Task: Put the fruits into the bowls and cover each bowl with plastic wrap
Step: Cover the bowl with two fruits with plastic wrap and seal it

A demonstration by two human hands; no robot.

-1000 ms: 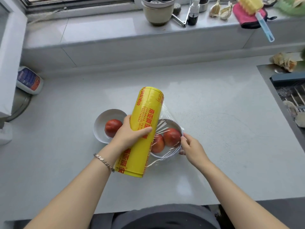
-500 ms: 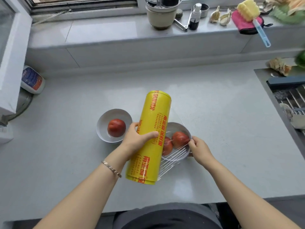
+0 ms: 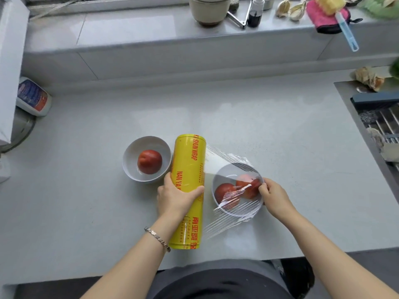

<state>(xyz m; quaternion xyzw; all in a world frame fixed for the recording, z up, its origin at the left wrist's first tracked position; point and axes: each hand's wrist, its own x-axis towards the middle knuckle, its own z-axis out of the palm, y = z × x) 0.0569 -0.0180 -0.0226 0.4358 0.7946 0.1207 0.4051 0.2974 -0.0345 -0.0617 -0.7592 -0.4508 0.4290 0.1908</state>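
Note:
Two white bowls stand on the grey counter. The left bowl (image 3: 131, 157) holds one red fruit (image 3: 149, 161) and is uncovered. The right bowl (image 3: 239, 211) holds two red fruits (image 3: 225, 192), and a sheet of clear plastic wrap (image 3: 228, 162) stretches over it from the yellow wrap roll (image 3: 189, 169). The roll lies between the bowls. My left hand (image 3: 176, 196) grips the roll around its middle. My right hand (image 3: 273, 196) pinches the free edge of the wrap at the right bowl's right rim.
A sink with a rack (image 3: 380, 126) is at the right edge. On the raised window ledge stand a pot (image 3: 208, 9), a small bottle (image 3: 255, 11), garlic (image 3: 291, 7) and a pink cloth with a brush (image 3: 330, 17). A detergent bottle (image 3: 33, 97) lies at far left.
The roll has come down to the counter between the bowls and shifted left. The wrap is pulled out wider, spread across the right bowl, with my right hand holding its edge at the rim.

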